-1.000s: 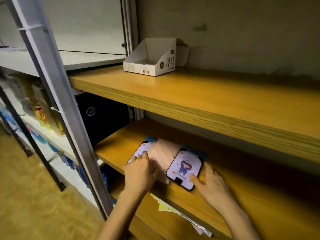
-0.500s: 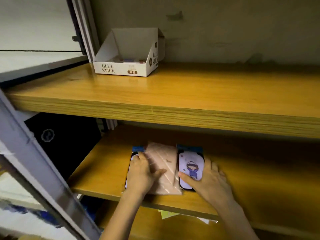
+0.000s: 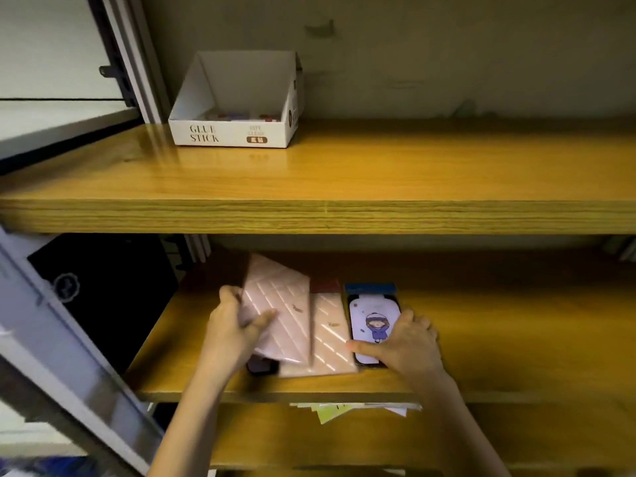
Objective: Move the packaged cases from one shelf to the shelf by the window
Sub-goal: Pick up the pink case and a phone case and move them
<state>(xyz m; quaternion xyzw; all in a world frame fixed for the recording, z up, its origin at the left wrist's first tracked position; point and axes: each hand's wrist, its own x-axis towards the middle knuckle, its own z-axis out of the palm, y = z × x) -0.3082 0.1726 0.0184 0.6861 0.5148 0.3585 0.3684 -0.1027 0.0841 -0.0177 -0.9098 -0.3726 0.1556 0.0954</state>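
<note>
Pink diagonal-striped packaged case [image 3: 275, 315], tilted

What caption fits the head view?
Left hand lifts a pink packaged case; right hand rests on the cartoon case.

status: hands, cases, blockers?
Left hand gripping pink case, tilted up. Right hand on cartoon case, flat on shelf. Nothing in the way.

Bare room is left along the right of the lower shelf [image 3: 516, 325], headroom being capped by the upper shelf [image 3: 344, 215], whose own left rear corner is taken by a glue stick box [image 3: 234, 132].
</note>
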